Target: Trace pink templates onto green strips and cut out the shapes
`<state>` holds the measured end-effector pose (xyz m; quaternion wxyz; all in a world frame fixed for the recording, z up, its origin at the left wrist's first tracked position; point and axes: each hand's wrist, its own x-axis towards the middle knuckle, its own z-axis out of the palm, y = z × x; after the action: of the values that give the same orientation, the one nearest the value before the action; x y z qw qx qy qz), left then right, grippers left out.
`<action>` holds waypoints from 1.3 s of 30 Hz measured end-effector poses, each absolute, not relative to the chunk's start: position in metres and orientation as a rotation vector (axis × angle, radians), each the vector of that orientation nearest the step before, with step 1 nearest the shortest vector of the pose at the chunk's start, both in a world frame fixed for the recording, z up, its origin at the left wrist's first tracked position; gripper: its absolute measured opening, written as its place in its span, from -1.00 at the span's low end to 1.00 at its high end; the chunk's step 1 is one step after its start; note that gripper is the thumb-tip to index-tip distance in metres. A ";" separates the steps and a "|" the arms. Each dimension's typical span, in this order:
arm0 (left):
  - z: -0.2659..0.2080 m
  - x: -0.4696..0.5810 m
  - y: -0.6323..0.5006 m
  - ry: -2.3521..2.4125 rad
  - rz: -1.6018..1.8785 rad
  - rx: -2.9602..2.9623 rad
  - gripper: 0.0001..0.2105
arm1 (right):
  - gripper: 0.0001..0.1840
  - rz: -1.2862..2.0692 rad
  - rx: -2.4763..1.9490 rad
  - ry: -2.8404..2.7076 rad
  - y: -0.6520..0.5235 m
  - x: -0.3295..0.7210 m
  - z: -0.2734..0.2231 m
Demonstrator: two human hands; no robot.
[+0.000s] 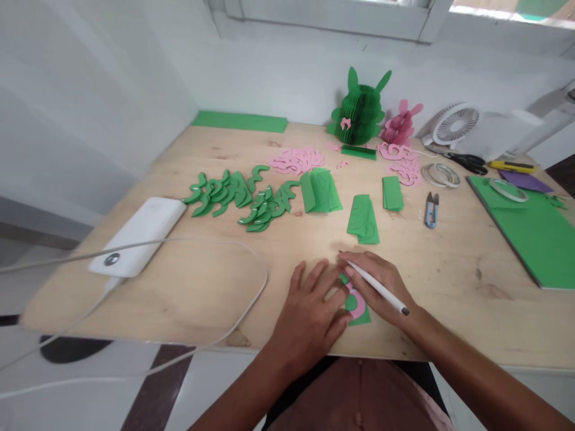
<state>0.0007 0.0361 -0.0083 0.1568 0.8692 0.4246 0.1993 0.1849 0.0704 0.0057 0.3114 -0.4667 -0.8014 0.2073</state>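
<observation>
Soft daylight is flooding in from the window (332,18) above the far edge of the table (188,287), keeping the scene bright and even. The pale walls beside the window are washing out almost to white. Only faint, soft shadows are falling on the wood just below the hands. The wide lens is bending the table's near edge and stretching the corners. The charging cable (135,245) left of the table's middle is looking slightly blurred.
</observation>
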 end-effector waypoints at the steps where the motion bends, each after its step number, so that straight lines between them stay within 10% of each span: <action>1: -0.008 0.001 0.036 1.216 0.569 2.489 -0.73 | -0.71 0.506 -1.216 -2.145 0.071 0.184 0.006; 39: -0.006 0.001 0.037 1.209 0.591 2.472 -0.73 | -0.87 1.015 -1.372 -1.552 0.076 0.178 0.004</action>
<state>0.0008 0.0368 -0.0058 0.1627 0.8666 0.4237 0.2071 0.1776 0.0757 0.0042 0.4053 -0.5438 -0.6149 0.4024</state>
